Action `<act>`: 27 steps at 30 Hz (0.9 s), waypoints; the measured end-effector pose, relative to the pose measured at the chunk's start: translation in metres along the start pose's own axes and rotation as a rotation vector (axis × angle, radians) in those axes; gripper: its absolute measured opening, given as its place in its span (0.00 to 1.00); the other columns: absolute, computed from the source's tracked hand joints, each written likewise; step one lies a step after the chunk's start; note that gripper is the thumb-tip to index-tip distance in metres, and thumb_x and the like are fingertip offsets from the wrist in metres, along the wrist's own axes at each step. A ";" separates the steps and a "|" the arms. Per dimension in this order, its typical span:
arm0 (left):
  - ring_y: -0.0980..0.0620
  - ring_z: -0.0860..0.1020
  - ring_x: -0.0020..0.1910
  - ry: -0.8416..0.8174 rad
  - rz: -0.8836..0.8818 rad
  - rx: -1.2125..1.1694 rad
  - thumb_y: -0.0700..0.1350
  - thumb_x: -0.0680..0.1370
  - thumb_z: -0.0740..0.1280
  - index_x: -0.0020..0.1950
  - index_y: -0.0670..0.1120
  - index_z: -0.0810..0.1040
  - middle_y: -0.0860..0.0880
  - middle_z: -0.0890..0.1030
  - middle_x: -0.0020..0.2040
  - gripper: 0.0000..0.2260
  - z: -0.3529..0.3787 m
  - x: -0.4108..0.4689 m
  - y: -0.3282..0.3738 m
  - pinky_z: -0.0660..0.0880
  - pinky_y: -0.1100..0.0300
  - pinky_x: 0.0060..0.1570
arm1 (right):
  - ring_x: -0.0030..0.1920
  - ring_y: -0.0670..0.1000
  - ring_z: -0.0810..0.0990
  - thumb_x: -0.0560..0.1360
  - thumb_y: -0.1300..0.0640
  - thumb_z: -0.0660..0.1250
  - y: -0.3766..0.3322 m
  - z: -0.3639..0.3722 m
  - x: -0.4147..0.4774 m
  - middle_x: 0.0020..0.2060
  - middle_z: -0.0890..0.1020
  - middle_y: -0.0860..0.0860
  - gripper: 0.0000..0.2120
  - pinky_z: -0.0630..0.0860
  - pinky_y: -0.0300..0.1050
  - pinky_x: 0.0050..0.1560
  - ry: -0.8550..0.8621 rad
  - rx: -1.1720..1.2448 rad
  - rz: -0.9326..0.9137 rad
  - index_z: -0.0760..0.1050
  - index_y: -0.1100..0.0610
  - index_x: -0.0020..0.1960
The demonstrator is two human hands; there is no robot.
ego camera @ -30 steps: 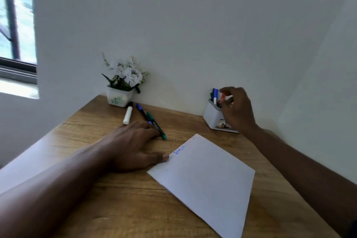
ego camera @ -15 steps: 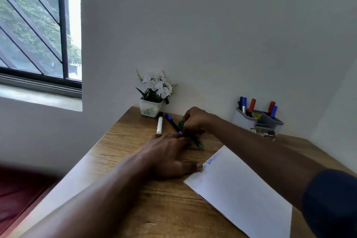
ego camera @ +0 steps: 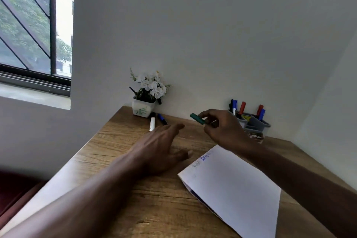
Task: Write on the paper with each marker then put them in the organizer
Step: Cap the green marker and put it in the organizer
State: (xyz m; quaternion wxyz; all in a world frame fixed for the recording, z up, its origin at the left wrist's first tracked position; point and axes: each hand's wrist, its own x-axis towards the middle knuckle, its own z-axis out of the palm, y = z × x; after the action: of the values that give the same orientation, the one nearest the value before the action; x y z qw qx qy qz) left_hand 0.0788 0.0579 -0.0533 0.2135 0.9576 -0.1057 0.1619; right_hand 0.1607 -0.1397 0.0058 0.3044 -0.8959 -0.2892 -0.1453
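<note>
One change: green marker (ego camera: 197, 118) lifted off tabletop (ego camera: 164, 208), pinched in right hand (ego camera: 226, 131)
Left hand (ego camera: 160, 150): fingers relaxed, empty
Next: write on paper (ego camera: 235, 189)

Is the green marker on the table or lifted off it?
Lifted. The right hand pinches the green marker in the air, clear of the table.

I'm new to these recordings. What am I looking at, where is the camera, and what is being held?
There is no machine here. A person works with bare hands, filmed by one wide-angle camera worn on the head and looking down at a wooden table. The right hand has its grip on a green marker. The left hand is open and holds nothing. On the table lie a paper with some writing, and a white marker and a blue marker by a flower pot. A grey organizer holds more markers.
</note>
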 end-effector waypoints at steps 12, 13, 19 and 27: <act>0.60 0.79 0.45 0.388 0.399 0.147 0.53 0.80 0.68 0.66 0.51 0.78 0.57 0.82 0.54 0.16 -0.004 -0.012 0.030 0.80 0.55 0.38 | 0.43 0.41 0.79 0.79 0.48 0.63 0.035 0.000 -0.077 0.50 0.86 0.49 0.18 0.72 0.31 0.43 0.098 -0.072 -0.401 0.81 0.55 0.63; 0.59 0.80 0.44 0.395 0.412 0.157 0.53 0.80 0.68 0.65 0.51 0.79 0.56 0.82 0.53 0.15 -0.005 -0.013 0.030 0.80 0.54 0.37 | 0.42 0.42 0.79 0.79 0.47 0.62 0.033 0.001 -0.078 0.49 0.87 0.49 0.18 0.73 0.31 0.42 0.091 -0.075 -0.404 0.81 0.55 0.63; 0.54 0.80 0.46 0.381 0.449 0.183 0.49 0.81 0.68 0.62 0.50 0.82 0.55 0.82 0.50 0.11 -0.002 -0.019 0.037 0.78 0.52 0.38 | 0.48 0.43 0.82 0.81 0.47 0.59 0.026 0.007 -0.086 0.55 0.86 0.46 0.19 0.77 0.36 0.47 -0.024 -0.023 -0.403 0.78 0.50 0.68; 0.55 0.77 0.41 0.435 0.396 0.180 0.46 0.80 0.72 0.59 0.46 0.85 0.53 0.82 0.45 0.09 -0.005 -0.023 0.044 0.76 0.52 0.38 | 0.36 0.43 0.78 0.80 0.44 0.58 0.024 -0.001 -0.087 0.47 0.88 0.45 0.20 0.75 0.40 0.35 0.035 -0.030 -0.382 0.75 0.44 0.70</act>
State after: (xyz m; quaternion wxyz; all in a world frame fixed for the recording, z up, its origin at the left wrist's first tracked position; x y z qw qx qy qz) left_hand 0.0443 0.0244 -0.0409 0.1096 0.8764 -0.2273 0.4103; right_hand 0.1065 -0.1932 -0.0425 0.2631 -0.8263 -0.4466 -0.2204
